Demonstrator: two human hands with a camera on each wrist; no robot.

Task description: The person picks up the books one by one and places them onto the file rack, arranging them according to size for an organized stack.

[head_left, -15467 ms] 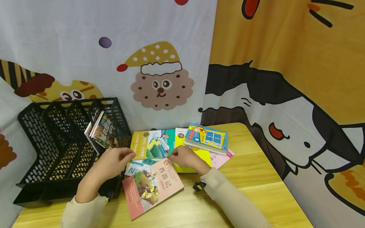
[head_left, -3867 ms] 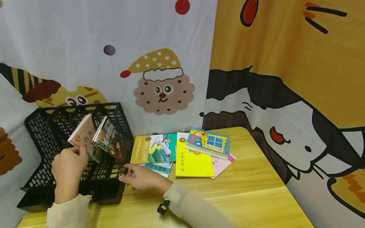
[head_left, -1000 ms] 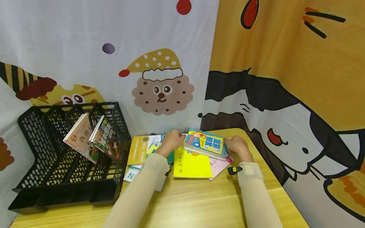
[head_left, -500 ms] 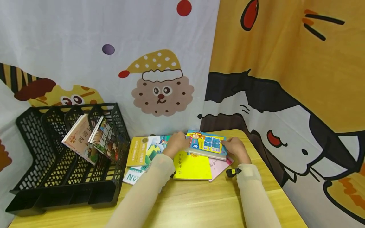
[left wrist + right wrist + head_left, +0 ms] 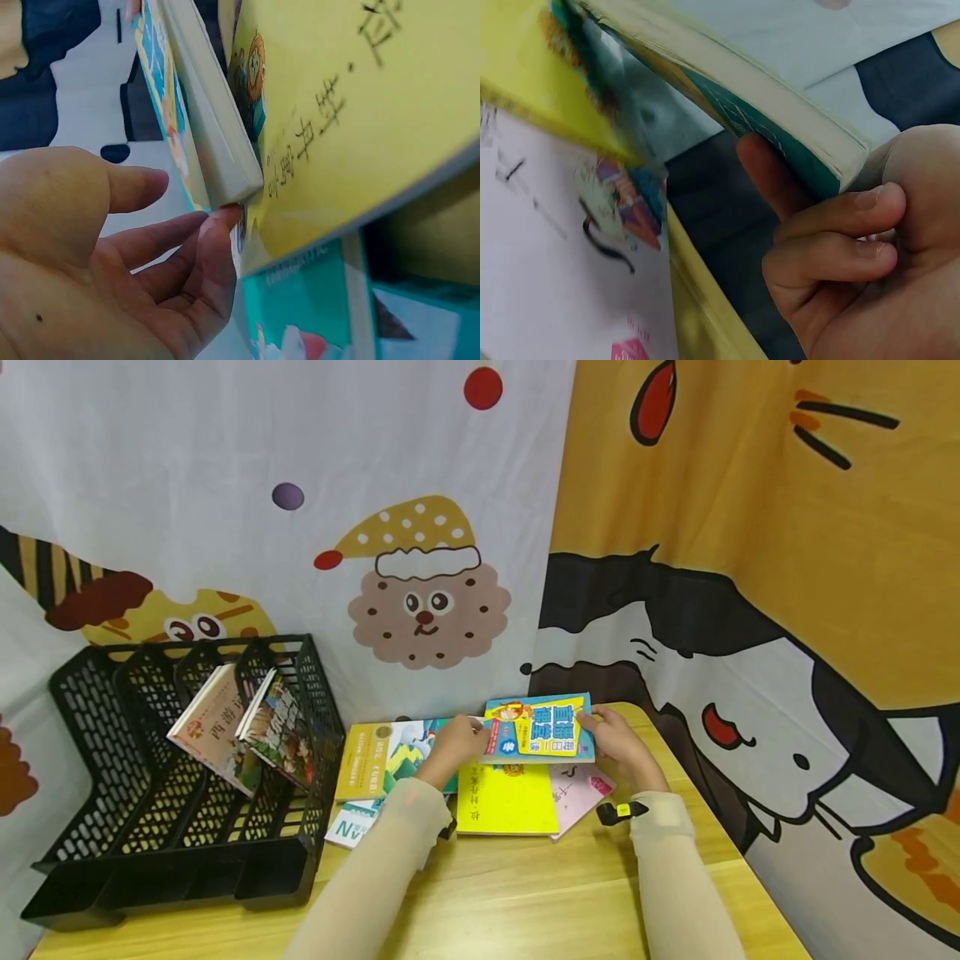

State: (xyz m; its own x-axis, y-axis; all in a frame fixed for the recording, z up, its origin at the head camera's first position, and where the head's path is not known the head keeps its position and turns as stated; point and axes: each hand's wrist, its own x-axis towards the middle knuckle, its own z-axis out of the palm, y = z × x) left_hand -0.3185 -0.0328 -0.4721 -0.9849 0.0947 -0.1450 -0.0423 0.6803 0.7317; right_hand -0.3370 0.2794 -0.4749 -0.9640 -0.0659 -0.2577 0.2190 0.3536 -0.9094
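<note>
A thick blue and yellow paperback book [image 5: 538, 727] is tilted up over the pile at the back of the table. My right hand [image 5: 617, 742] grips its right edge; in the right wrist view, a finger [image 5: 769, 172] lies under its teal cover. At the left edge is my left hand [image 5: 456, 747], its curled fingertips [image 5: 225, 221] at the book's lower corner in the left wrist view and the thumb in front of the cover. Below lie a yellow book [image 5: 510, 802] and a pink one [image 5: 576, 797]. A gold and green book [image 5: 367, 760] is partly behind my left hand.
A black mesh desk organizer [image 5: 150, 868] stands on the left, holding a pinkish book [image 5: 217, 727] and a picture-covered book [image 5: 279, 727] that lean in its slots. A white and teal book [image 5: 351, 825] pokes out under the gold one. A printed curtain [image 5: 420, 443] hangs behind the table.
The pinkish book went from the table into the organizer. Both hands then moved to the blue book, which has just tipped up off the pile, uncovering more of the pink book.
</note>
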